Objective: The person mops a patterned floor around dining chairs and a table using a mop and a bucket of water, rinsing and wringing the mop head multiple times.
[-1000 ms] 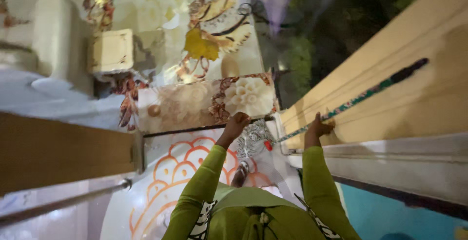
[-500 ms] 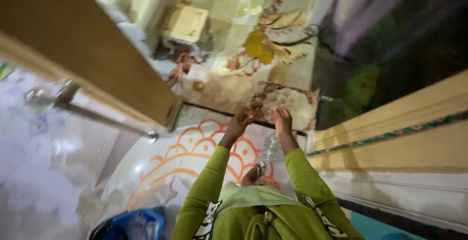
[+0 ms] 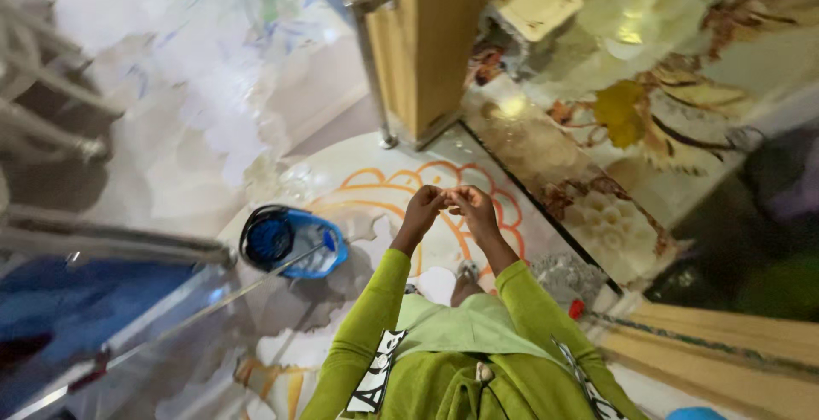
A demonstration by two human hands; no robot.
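Note:
Both my arms wear green sleeves and reach forward over the floor. My left hand (image 3: 423, 209) and my right hand (image 3: 474, 208) meet in front of me, with their curled fingertips touching each other. Nothing shows between the fingers, and anything small pinched there would be hidden. Below the hands lies a white floor (image 3: 358, 183) painted with an orange scalloped flower pattern.
A blue bucket (image 3: 291, 241) with a long thin handle stands on the floor to the left. A wooden door (image 3: 432, 40) with a metal rod stands ahead. Glossy flower-patterned tiles (image 3: 614, 224) run on the right, and a yellow wooden frame (image 3: 725, 347) lies at lower right.
My right hand left the yellow wooden frame and came to meet my left hand. The view swung left, bringing the blue bucket into sight.

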